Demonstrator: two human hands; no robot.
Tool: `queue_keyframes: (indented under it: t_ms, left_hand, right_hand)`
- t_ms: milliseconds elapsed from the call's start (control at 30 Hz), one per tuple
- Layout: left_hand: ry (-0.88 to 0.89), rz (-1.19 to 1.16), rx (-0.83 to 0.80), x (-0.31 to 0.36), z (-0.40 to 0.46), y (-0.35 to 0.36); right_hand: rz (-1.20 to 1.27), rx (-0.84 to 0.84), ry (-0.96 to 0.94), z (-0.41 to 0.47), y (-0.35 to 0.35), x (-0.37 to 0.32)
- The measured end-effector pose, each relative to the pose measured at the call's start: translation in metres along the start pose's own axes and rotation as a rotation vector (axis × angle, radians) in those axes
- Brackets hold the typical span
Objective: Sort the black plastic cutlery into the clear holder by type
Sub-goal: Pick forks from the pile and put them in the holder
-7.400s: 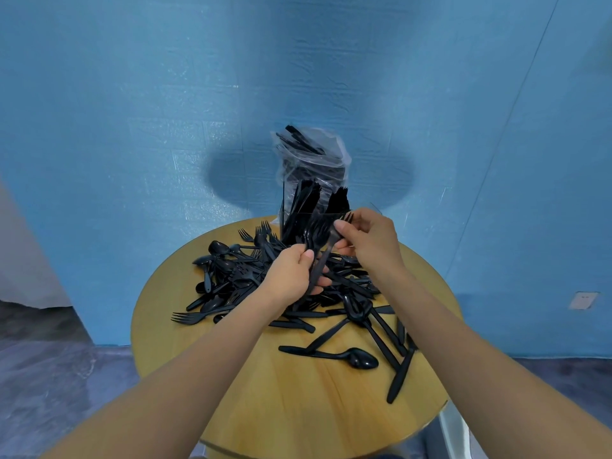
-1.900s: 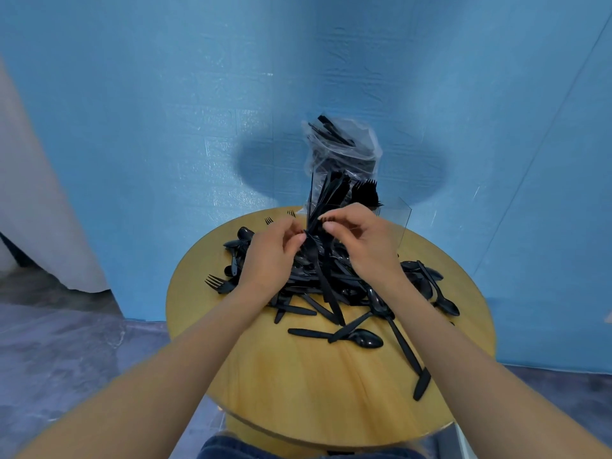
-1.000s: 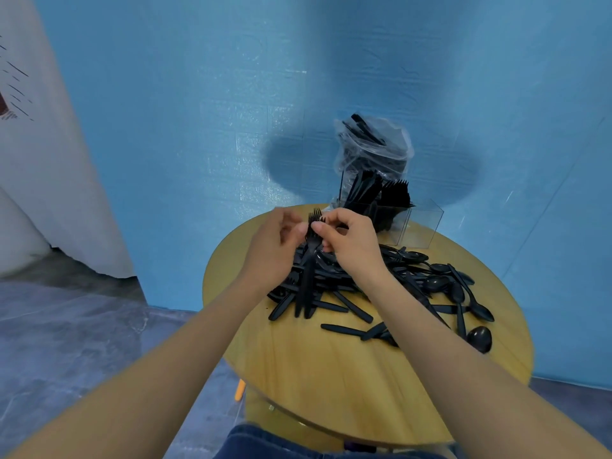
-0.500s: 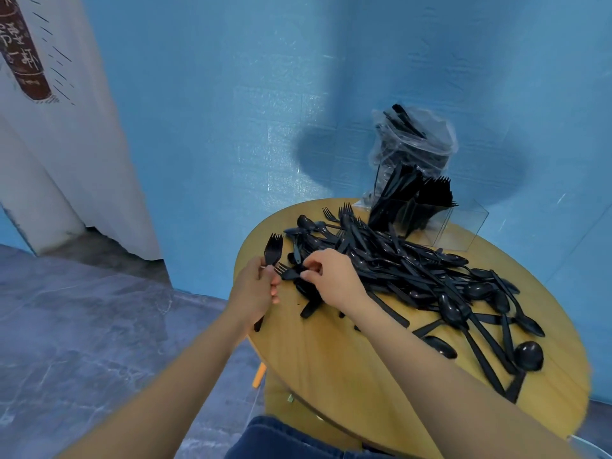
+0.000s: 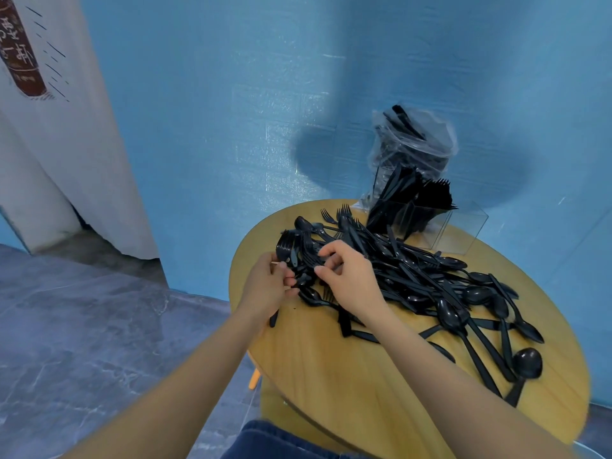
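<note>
Head view: nearest the camera, two bare forearms reach forward over a round wooden table point(image 5: 347, 385), with a patch of blue denim point(image 5: 265, 442) at the bottom edge. The left hand point(image 5: 265, 289) sits at the table's left rim, its fingers curled round a small bunch of black forks point(image 5: 287, 251) whose tines stand up above the fist while a handle end pokes out below the palm. Just beside it, the right hand point(image 5: 347, 279) hovers over the near-left edge of the cutlery pile point(image 5: 414, 276), fingers bent and thumb close to the forefinger; whether they actually pinch a piece I cannot tell. The pile spreads across the middle of the table, forks and knives tangled together, with several spoons point(image 5: 526, 362) lying out toward the right edge. At the far side stands the clear holder point(image 5: 463, 233), knives and forks upright in its left compartments and its rightmost compartment showing clear walls. Behind it, a clear plastic bag point(image 5: 414, 144) with more black cutlery rests against the blue wall point(image 5: 231, 94). A white curtain point(image 5: 49, 144) hangs at far left.
</note>
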State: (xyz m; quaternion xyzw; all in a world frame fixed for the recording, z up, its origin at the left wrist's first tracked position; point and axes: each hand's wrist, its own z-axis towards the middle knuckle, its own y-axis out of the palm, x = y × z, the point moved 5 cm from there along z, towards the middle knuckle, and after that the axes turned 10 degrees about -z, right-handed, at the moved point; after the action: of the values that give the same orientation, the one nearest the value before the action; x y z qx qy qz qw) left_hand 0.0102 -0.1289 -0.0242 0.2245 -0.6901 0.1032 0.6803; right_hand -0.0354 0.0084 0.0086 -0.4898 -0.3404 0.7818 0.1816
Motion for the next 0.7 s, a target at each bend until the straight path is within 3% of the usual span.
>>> queue_keyframes:
  t_ms: [233, 533, 700]
  left_hand:
    - [0.009, 0.003, -0.111, 0.004, -0.009, 0.024]
    - [-0.019, 0.065, -0.132, -0.004, -0.003, 0.015]
    - [0.003, -0.001, -0.058, -0.008, 0.005, 0.004]
  right_hand:
    - [0.121, -0.099, 0.031, -0.004, 0.015, -0.004]
    - [-0.028, -0.312, -0.195, -0.006, 0.017, -0.016]
    - [-0.159, -0.065, -0.042, 0.016, -0.012, 0.005]
